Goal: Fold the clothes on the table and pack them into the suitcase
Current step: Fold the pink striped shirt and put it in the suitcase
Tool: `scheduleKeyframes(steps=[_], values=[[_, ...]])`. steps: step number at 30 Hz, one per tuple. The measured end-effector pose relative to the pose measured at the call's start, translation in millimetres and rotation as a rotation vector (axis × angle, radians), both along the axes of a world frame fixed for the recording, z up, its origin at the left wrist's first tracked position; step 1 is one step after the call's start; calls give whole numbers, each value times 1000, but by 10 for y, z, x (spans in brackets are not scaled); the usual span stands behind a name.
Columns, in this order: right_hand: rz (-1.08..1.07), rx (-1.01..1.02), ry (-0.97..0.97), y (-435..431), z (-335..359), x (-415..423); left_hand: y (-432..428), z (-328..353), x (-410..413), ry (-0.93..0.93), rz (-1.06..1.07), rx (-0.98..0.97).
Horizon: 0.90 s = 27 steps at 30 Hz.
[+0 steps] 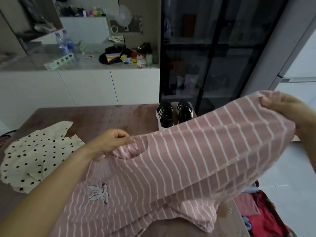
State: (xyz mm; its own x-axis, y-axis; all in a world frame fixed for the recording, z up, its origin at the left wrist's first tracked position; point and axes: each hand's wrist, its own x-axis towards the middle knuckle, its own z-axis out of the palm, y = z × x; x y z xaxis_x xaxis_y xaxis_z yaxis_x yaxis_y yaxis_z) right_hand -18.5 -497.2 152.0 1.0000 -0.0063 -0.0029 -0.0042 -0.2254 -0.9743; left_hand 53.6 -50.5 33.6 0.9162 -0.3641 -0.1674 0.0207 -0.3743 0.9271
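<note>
A pink shirt with thin white stripes (188, 159) and a small rabbit print is held up over the brown table (106, 117). My left hand (111, 141) pinches its edge by the neck opening. My right hand (287, 110), higher and at the far right, grips the other end, so the cloth stretches between both hands while its lower part lies on the table. A cream garment with black dots (34, 159) lies crumpled on the table's left side. The suitcase (263, 218) shows at the lower right, below the table edge, with red and pink clothes inside.
A pair of black sneakers with white stripes (174, 113) stands at the table's far edge. Behind are a white cabinet (82, 86) with a cluttered counter and a dark glass-door cabinet (213, 57). White floor lies to the right.
</note>
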Motion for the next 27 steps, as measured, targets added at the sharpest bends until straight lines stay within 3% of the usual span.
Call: scheduleKeyframes(steps=[3, 5, 7, 9, 16, 19, 22, 27], values=[[-130, -132, 112, 31, -84, 290, -51, -47, 206, -80, -38, 107], [-215, -450, 164, 35, -308, 558, -102, -235, 344, -143, -74, 280], [-162, -832, 187, 88, -640, 824, -128, -545, 486, -201, -35, 436], [-118, -1040, 195, 146, -1012, 1050, -143, -829, 589, -246, 39, 527], [-179, -1275, 353, 148, -1896, 1441, 563, -1298, 657, -123, 109, 825], [-79, -1361, 458, 87, -2108, 1609, 993, -1418, 518, -102, -44, 1066], [50, -1506, 552, 91, -2329, 1759, 1252, -1500, 370, -244, -241, 1367], [147, -1520, 594, 130, -2612, 1930, 1365, -1488, 338, -276, -239, 1415]])
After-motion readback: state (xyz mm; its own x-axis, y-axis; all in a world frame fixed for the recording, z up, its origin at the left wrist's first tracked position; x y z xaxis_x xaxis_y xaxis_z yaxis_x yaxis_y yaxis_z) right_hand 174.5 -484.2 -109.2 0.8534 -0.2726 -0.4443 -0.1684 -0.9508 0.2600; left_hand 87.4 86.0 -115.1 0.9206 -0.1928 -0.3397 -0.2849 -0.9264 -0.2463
